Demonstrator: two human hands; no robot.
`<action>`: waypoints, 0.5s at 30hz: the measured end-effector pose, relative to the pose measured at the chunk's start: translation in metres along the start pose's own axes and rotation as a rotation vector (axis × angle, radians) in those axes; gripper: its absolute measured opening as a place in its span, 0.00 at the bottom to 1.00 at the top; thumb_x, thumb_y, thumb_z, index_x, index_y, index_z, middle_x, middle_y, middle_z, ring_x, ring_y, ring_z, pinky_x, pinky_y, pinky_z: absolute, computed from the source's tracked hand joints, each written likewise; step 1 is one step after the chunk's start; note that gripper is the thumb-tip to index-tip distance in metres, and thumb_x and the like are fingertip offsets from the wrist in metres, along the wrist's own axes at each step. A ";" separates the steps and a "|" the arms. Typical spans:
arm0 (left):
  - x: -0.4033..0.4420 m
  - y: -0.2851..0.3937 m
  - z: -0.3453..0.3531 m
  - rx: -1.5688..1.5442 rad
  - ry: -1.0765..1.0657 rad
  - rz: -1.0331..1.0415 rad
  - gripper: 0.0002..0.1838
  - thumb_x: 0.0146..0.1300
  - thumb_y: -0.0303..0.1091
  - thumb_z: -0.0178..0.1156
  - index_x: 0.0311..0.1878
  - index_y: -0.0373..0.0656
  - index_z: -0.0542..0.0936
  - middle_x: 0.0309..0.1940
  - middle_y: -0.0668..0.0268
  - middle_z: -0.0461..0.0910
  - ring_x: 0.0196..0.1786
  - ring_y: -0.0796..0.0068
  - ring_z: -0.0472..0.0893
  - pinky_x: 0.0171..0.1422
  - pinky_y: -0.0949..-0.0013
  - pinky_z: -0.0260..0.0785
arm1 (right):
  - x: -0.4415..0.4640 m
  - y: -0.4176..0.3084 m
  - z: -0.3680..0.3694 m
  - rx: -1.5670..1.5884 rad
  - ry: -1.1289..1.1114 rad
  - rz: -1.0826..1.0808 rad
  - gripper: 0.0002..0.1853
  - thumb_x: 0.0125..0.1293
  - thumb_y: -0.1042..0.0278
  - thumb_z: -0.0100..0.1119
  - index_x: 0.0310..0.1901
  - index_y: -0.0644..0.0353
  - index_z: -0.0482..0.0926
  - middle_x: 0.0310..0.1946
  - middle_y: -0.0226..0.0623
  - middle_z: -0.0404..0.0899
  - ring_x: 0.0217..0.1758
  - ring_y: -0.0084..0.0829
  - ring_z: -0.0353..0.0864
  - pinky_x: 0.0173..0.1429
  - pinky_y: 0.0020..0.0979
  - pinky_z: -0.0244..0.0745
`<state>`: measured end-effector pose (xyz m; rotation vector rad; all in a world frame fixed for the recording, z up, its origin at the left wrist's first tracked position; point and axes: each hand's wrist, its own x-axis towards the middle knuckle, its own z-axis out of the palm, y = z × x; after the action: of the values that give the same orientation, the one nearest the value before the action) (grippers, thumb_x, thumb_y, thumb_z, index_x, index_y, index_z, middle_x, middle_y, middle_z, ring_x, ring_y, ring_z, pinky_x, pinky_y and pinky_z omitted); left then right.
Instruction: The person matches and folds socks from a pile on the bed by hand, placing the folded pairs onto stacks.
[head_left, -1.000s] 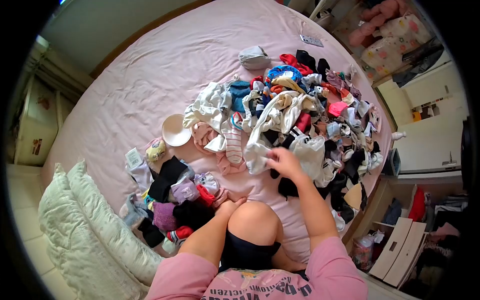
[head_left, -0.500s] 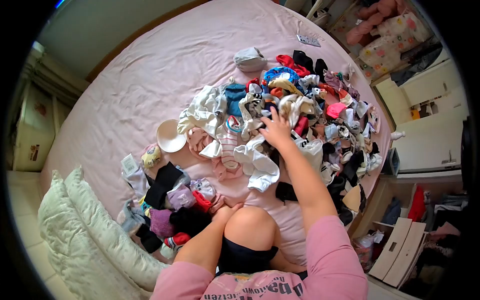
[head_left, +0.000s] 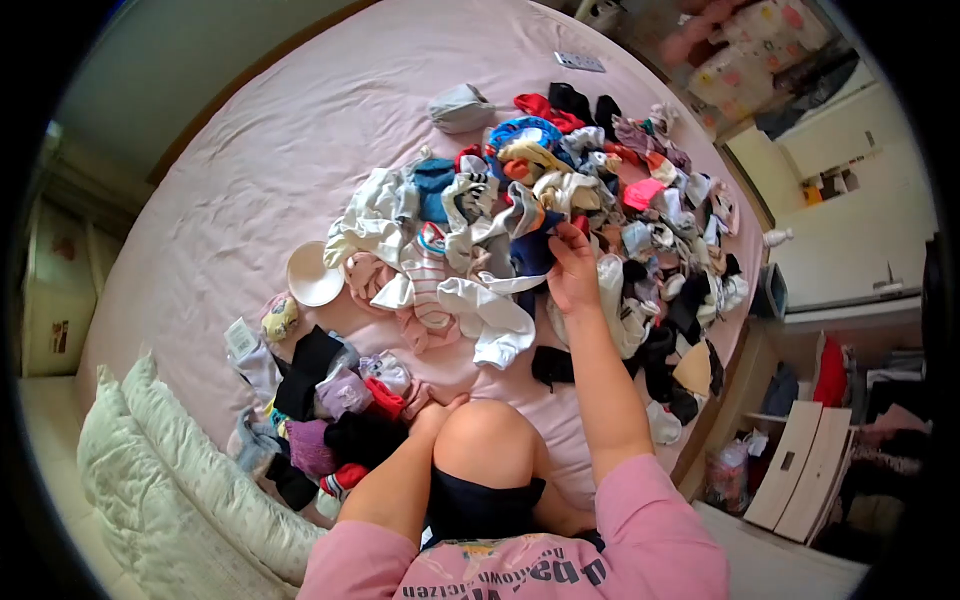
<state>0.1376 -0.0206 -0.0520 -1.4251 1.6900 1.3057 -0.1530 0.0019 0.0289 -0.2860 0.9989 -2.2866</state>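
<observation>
The right fingers [head_left: 568, 240] grasp a navy cloth [head_left: 532, 250], well right of the bowl [head_left: 315, 275]; lifting could drag the white cloth [head_left: 492, 315] touching it. The left hand [head_left: 438, 410], below-right of the bowl, shows no clear grip; I cannot tell.

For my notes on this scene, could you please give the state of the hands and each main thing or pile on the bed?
Right hand: fingers bent, apparently pinching dark blue cloth
Left hand: beside the knee, grip unclear
Dark blue cloth: crumpled
Larger clothes pile: loose, jumbled
Smaller clothes pile: heaped
Cream cup-shaped item: seemingly hollow side up
Grey bundle: bunched up
Phone: lying flat
</observation>
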 end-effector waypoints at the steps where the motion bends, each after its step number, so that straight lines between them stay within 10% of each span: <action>1: 0.001 -0.001 0.000 0.005 0.003 0.005 0.44 0.45 0.64 0.57 0.59 0.40 0.64 0.57 0.55 0.67 0.58 0.60 0.68 0.59 0.64 0.61 | -0.007 -0.005 0.014 0.004 0.045 -0.006 0.16 0.53 0.86 0.53 0.45 0.61 0.71 0.41 0.33 0.75 0.45 0.26 0.74 0.51 0.28 0.70; 10: 0.001 -0.005 -0.005 0.066 0.032 0.037 0.42 0.45 0.62 0.57 0.58 0.40 0.65 0.56 0.55 0.67 0.58 0.61 0.68 0.58 0.64 0.61 | -0.072 -0.003 0.002 0.409 0.180 0.314 0.20 0.56 0.63 0.60 0.50 0.56 0.71 0.48 0.35 0.74 0.52 0.34 0.73 0.59 0.42 0.65; 15: 0.003 -0.005 -0.005 0.093 0.037 0.045 0.41 0.46 0.61 0.56 0.58 0.40 0.65 0.56 0.55 0.67 0.57 0.61 0.68 0.58 0.64 0.61 | -0.108 -0.044 0.009 0.542 -0.040 0.021 0.37 0.53 0.49 0.60 0.60 0.61 0.60 0.57 0.42 0.65 0.61 0.41 0.63 0.67 0.49 0.50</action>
<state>0.1420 -0.0261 -0.0544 -1.3734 1.7924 1.2147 -0.0848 0.0863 0.0721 -0.0903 0.3313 -2.4152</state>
